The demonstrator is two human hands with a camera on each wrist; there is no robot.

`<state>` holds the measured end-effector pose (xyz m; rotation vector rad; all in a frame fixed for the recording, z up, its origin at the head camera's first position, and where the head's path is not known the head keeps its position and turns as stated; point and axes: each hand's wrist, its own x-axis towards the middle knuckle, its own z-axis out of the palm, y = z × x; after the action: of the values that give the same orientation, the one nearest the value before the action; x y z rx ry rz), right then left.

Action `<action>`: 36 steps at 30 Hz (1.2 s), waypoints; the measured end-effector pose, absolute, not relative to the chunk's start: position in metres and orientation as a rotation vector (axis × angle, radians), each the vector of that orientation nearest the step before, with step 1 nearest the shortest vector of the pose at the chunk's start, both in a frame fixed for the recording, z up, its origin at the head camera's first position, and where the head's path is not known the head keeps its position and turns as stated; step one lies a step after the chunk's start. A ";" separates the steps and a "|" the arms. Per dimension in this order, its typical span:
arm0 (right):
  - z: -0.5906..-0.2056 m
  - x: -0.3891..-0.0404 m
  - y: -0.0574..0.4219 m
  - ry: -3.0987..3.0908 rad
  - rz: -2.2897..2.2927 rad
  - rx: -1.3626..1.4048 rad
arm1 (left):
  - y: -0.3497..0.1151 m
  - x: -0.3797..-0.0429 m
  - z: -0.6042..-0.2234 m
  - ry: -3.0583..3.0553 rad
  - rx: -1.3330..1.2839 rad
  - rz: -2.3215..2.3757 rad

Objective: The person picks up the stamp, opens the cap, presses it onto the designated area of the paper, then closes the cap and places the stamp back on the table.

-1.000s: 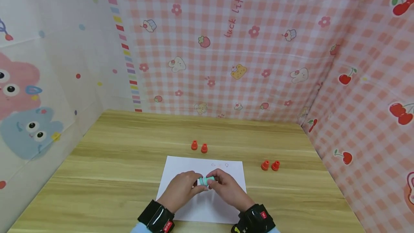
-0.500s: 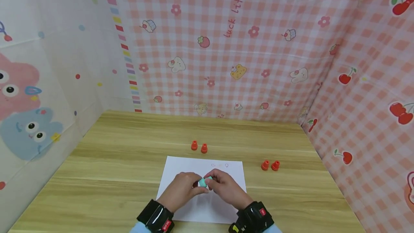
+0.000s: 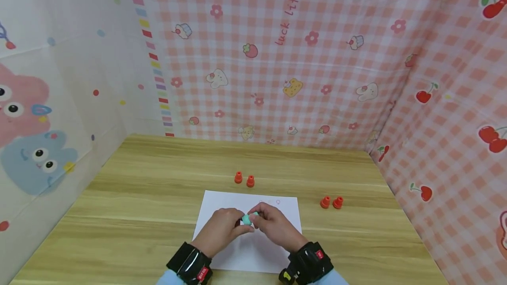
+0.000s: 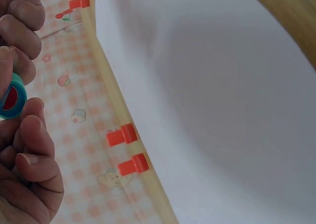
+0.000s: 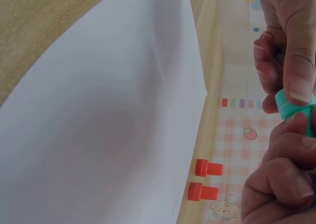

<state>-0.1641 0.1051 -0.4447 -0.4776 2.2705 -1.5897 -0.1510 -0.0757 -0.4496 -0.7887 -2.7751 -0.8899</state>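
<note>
A small teal stamp (image 3: pixel 247 219) is held between both hands, above the white paper (image 3: pixel 247 254). My left hand (image 3: pixel 225 228) pinches its left end; in the right wrist view that thumb (image 5: pixel 299 88) presses on the teal side. My right hand (image 3: pixel 275 228) grips the other end with thumb and curled fingers, which cover much of the stamp (image 5: pixel 286 105). A round red face inside a teal rim shows on the stamp (image 4: pixel 12 98) in the left wrist view. Faint red outlines (image 3: pixel 278 202) mark the paper's far edge.
Two red stamps (image 3: pixel 244 179) stand behind the paper, and two more red stamps (image 3: pixel 331 202) stand to its right. The wooden table (image 3: pixel 158 166) ends at patterned cloth walls (image 3: pixel 277 78) at the back and on both sides.
Both hands have lifted slightly, the right one also shifting a little left. The stamp has turned between the fingers, and less of its length shows now. The red stamps stay where they were.
</note>
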 end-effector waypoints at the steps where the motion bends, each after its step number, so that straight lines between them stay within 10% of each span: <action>1: -0.445 -0.164 0.105 2.268 -1.591 -0.477 | -0.076 -0.151 -0.450 -2.782 -0.782 -0.886; 36: -0.445 -0.192 0.147 2.868 -0.944 -0.345 | -0.076 -0.148 -0.456 -2.921 -0.623 -0.600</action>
<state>-0.1921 0.1471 -0.4448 -0.3449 2.8681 -0.9438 -0.1478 -0.0758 -0.4562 -0.6229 -2.9210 -0.6004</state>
